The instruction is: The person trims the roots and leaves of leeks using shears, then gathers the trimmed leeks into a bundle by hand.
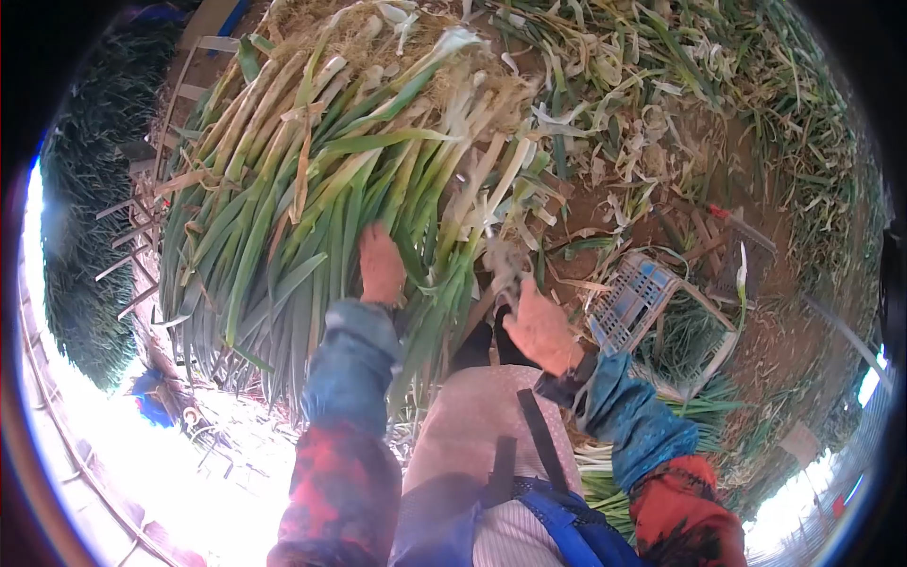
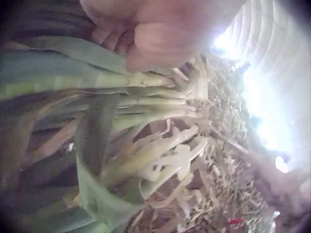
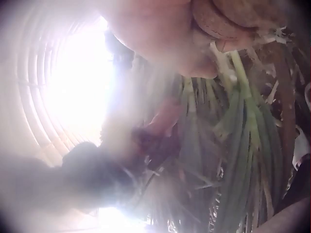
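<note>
Long green stalks with pale bases lie in a broad pile in the head view. Among their leaves is my left hand; in the left wrist view its bent fingers grip a leafy stalk. My right hand is at the pile's right edge, at a blurred grey-brown clump. The right wrist view shows the right hand's curled fingers with pale strands beside them and green stalks below. What lies inside the right palm is hidden.
A plastic crate with greens in it stands tilted right of my right hand. Loose trimmings cover the brown ground at the upper right. Metal prongs stick out left of the pile.
</note>
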A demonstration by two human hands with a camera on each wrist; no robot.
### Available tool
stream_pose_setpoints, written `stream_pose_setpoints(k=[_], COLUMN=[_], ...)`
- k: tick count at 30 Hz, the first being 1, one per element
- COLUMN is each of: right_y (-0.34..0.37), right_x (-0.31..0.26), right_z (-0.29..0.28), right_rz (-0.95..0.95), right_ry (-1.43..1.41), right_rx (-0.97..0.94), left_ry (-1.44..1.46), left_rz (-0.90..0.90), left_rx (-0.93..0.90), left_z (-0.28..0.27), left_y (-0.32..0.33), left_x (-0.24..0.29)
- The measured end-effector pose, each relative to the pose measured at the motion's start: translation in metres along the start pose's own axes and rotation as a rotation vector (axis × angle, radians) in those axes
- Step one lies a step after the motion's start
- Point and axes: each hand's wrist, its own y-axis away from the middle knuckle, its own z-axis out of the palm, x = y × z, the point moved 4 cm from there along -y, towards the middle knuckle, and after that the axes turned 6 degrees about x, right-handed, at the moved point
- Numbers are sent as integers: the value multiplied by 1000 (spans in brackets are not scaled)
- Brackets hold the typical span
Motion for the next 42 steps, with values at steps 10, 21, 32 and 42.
stream_pose_setpoints(k=[10, 21, 32, 42], right_y=[19, 69, 71, 53], right_x=[-41, -13, -21, -46], right_z=[26, 38, 28, 51], right_rz=[-51, 179, 148, -155], right_ry=[-122, 9, -106, -262], right_rx=[-83, -169, -203, -54], left_ry=[-82, 1638, 155, 26], left_rz=[-252, -359, -197, -459], left_rx=[-251, -541, -1, -171], left_z=[36, -50, 18, 56], left_y=[-26, -105, 84, 82], left_x=[-20, 53, -27, -88])
